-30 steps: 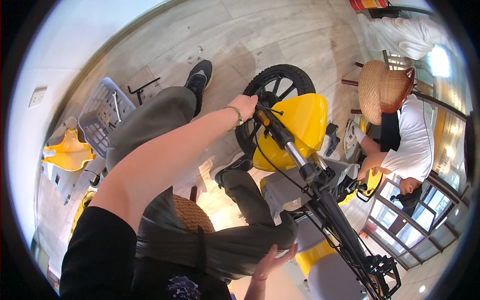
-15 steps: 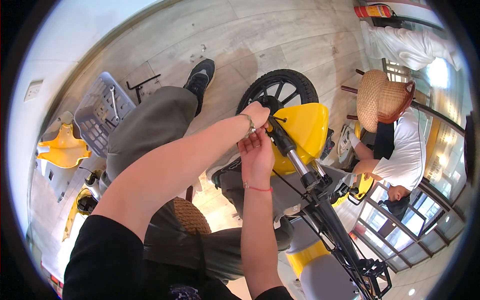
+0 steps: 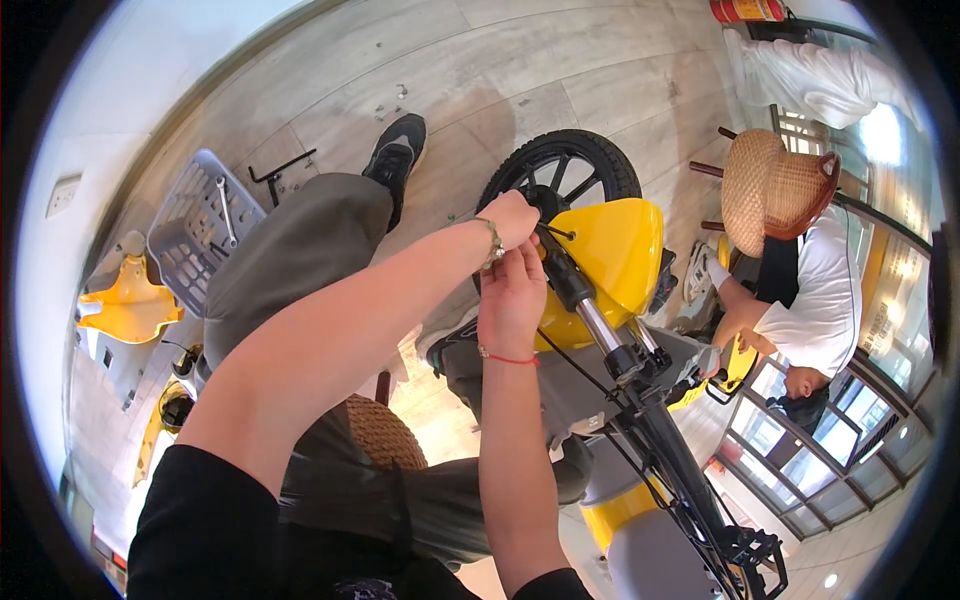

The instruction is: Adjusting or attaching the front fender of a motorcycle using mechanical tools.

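Observation:
My left hand (image 3: 512, 215) has its fingers closed at the black fork (image 3: 573, 280), beside the black front wheel (image 3: 575, 155); what it grips is hidden. Just below it my right hand (image 3: 512, 285), palm up, reaches to the same spot with curled fingers, their tips partly covered. A yellow body panel (image 3: 615, 245) lies right of both hands. The fork's silver tubes and dark stem, with cables, run down toward the handlebar (image 3: 750, 550) at the lower right.
At left are a grey basket (image 3: 185, 225) with a wrench, hex keys (image 3: 285, 170) and a yellow shell (image 3: 130, 300). A woven stool (image 3: 380, 430) is beside my legs. At right are a bent-over person (image 3: 810, 300), a wicker chair (image 3: 760, 190) and a fire extinguisher (image 3: 745, 10).
My right hand has risen from beside my leg to join my left hand at the fork, its fingers now curled there. My left hand has shifted slightly right along with it.

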A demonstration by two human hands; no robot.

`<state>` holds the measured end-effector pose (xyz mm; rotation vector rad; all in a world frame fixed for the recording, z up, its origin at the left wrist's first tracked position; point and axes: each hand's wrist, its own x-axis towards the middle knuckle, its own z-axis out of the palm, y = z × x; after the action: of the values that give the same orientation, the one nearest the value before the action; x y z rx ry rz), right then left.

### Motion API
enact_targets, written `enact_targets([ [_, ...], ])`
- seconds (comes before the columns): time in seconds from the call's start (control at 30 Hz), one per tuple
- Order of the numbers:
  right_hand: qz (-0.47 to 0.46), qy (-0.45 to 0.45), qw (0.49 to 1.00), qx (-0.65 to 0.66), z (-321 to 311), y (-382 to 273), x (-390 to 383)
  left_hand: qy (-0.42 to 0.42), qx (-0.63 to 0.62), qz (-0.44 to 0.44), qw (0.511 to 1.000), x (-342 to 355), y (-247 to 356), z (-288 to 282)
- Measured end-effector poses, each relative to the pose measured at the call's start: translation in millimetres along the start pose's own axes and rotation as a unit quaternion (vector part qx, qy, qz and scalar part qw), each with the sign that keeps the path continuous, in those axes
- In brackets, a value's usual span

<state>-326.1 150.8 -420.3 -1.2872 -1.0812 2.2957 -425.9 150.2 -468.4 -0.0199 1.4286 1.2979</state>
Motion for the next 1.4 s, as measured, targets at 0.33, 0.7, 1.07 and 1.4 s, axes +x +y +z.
enact_targets([
  [0.33,-0.323,0.04,0.693,-0.643,8,-20,4,-0.004,-0.041,-0.026,0.999,-15,2,-5],
  [0.7,-0.196,-0.021,0.786,-0.586,11,-64,37,0.059,0.035,0.22,0.973,-48,1,-13],
  [1.07,-0.206,-0.116,0.624,-0.745,36,-109,68,0.096,0.12,0.118,0.981,-40,26,-22],
  [1.4,-0.075,-0.168,0.422,-0.888,82,-109,79,0.066,-0.207,0.043,0.975,-38,19,-7],
])
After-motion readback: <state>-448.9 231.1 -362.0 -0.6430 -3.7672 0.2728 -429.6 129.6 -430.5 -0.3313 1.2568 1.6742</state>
